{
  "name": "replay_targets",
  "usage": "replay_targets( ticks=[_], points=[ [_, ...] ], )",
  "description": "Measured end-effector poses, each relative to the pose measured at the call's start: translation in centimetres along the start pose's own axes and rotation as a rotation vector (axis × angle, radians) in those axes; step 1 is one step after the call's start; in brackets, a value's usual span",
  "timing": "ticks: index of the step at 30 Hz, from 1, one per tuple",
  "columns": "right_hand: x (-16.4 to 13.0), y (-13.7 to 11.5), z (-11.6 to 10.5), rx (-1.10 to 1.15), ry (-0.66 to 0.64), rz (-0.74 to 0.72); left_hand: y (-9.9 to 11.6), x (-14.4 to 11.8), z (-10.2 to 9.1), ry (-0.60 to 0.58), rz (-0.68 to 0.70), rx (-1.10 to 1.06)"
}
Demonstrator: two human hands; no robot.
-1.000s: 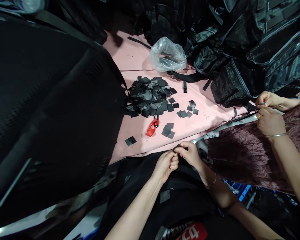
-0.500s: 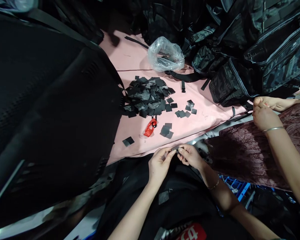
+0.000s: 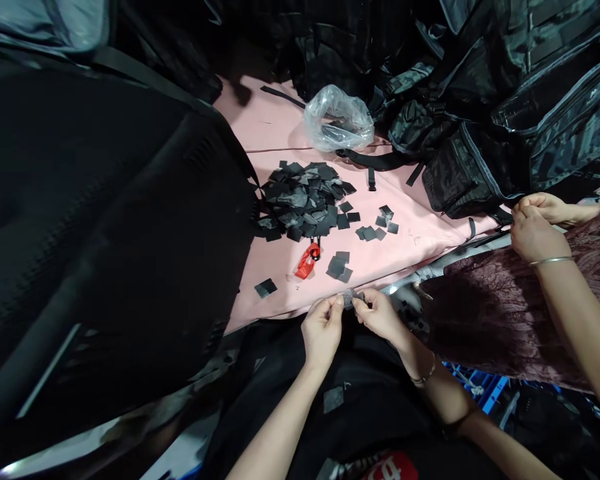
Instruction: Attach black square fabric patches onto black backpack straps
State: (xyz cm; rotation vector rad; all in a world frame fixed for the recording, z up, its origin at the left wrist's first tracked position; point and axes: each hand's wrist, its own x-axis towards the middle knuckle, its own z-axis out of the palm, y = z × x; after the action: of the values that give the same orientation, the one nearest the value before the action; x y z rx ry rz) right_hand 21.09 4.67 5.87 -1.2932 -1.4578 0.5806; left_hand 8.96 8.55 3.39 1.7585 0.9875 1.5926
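A thin, grey, cloth-like piece [image 3: 349, 297] is pinched by the left hand [image 3: 323, 325] at nine o'clock, right hand [image 3: 379, 315] at three; it's best held gently.

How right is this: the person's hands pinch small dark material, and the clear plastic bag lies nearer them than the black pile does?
Placement is wrong: the head view shows the clear plastic bag farther from the hands than the black pile is. The rest stands.

A head-worn camera looks forward and down from near above the wearer's left hand [image 3: 323, 325], right hand [image 3: 379, 315] and pink tabletop [image 3: 415, 212].
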Motion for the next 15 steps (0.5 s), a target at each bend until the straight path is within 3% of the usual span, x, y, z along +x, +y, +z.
replay_targets(
  ticks=[4,6,8,12,15],
  points=[
    [0.8,0.1,0.0,-0.024,0.030,-0.005,0.2,0.8,-0.5,0.006,0.250,0.212],
    [1.3,0.2,-0.1,-0.016,0.037,0.004,0.2,1.2,-0.8,0.062,0.295,0.261],
    [1.8,0.2,-0.3,0.020,0.043,0.015,0.3,1.6,-1.4,0.080,0.195,0.135],
    [2.7,0.5,-0.4,0.176,-0.012,0.136,1.0,2.1,-2.7,-0.061,-0.237,-0.630],
    [2.8,0.6,-0.6,0.276,-0.049,0.195,1.7,2.0,-3.4,-0.102,-0.406,-0.919]
  ],
)
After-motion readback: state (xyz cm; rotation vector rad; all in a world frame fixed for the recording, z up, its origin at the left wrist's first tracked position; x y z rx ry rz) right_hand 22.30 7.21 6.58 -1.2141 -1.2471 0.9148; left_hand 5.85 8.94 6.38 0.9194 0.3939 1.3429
